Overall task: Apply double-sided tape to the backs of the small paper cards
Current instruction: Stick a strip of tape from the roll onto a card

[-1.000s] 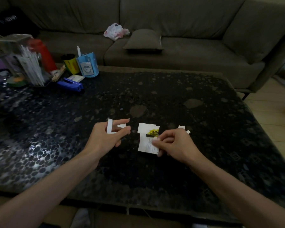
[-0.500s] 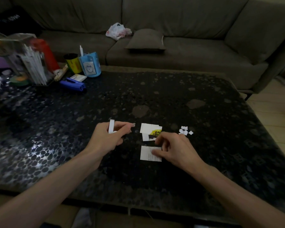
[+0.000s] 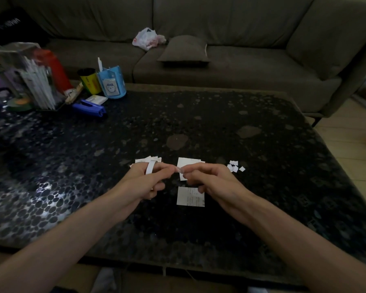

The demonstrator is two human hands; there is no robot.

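My left hand (image 3: 148, 178) holds a white roll of double-sided tape (image 3: 150, 167) looped over its fingers, above the dark table (image 3: 220, 127). My right hand (image 3: 207, 178) meets it fingertip to fingertip and pinches the tape's free end (image 3: 179, 170). One small white paper card (image 3: 189, 196) lies face down just below my right hand. A small stack of cards (image 3: 188, 162) lies behind my right fingers, partly hidden. More cards (image 3: 148, 160) peek out behind my left hand. Tiny white paper scraps (image 3: 234, 166) sit to the right.
At the table's back left stand a blue stapler (image 3: 89, 107), a blue pen holder (image 3: 112, 84), a yellow can (image 3: 88, 80), a red bottle (image 3: 55, 69) and a clear holder of white sticks (image 3: 37, 85). A grey sofa (image 3: 220, 45) with a cushion and plastic bag lies behind.
My right hand has left the card it slid toward me and risen to meet my left hand at the tape's end. The card stays on the table.
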